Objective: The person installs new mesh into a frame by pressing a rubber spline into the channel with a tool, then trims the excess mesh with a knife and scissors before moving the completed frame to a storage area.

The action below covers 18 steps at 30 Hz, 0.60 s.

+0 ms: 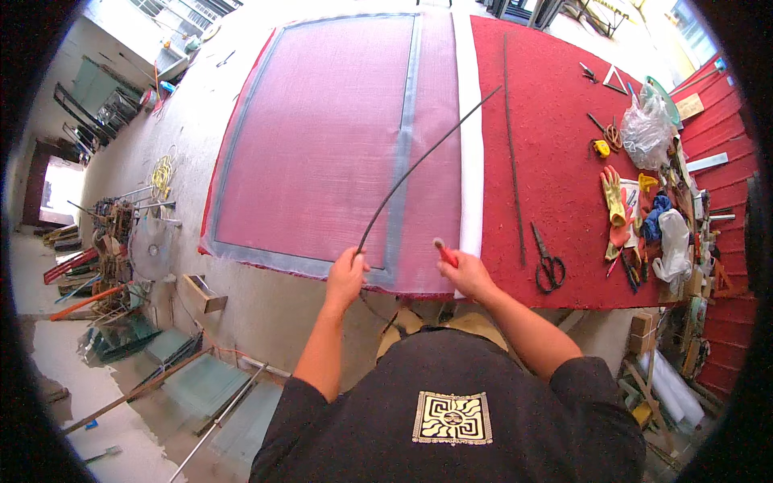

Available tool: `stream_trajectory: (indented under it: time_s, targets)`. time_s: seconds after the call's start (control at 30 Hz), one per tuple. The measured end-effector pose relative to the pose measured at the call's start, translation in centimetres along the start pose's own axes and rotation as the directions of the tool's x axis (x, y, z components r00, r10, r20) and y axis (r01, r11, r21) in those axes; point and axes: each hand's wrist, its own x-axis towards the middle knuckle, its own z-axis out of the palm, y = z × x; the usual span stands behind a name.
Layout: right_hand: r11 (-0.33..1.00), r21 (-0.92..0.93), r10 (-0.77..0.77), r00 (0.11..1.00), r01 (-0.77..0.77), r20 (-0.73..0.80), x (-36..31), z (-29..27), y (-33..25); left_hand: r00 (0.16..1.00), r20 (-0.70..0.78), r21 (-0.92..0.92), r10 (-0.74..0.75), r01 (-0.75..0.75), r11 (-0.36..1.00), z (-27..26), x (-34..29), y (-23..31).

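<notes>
A screen frame [400, 153] with grey edges lies flat on the red-covered table under a sheet of fine mesh [322, 137]. My left hand [346, 276] is closed round a long, dark spline cord [403, 175] near the frame's near right corner. The cord arcs up and to the right over the mesh, and a loose part hangs below the hand. In my right hand [469, 275] is a red-handled spline roller [448, 257], its small round end pointing up and left. That end is apart from the frame. A roll of white material [469, 145] runs along the mesh's right side.
Another dark strip [515, 161] lies lengthwise on the red cloth [564, 161]. Black scissors [549, 266] rest near the front edge. Farther right are a yellow tape measure [601, 148], work gloves [613, 201] and plastic bags [646, 133]. Glass panes [205, 386] stand low at left.
</notes>
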Motion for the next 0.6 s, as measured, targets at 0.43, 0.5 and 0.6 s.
stream_trajectory:
  time_s: [0.43,0.5,0.6]
  targets:
    - [0.943,0.297,0.229,0.942,-0.152,-0.246,20.8,4.7,-7.7,0.976,-0.204,0.417,-0.071,0.152,0.896,-10.9,-12.3,-11.5]
    - [0.970,0.221,0.187,0.902,-0.105,-0.389,24.6,5.6,-7.9,0.972,-0.224,0.450,-0.078,0.174,0.876,-12.8,-13.7,-12.9]
    - [0.992,0.062,0.128,0.814,-0.113,-0.567,28.0,5.3,-9.4,0.977,-0.188,0.540,-0.105,0.192,0.819,-15.2,-15.1,-13.9]
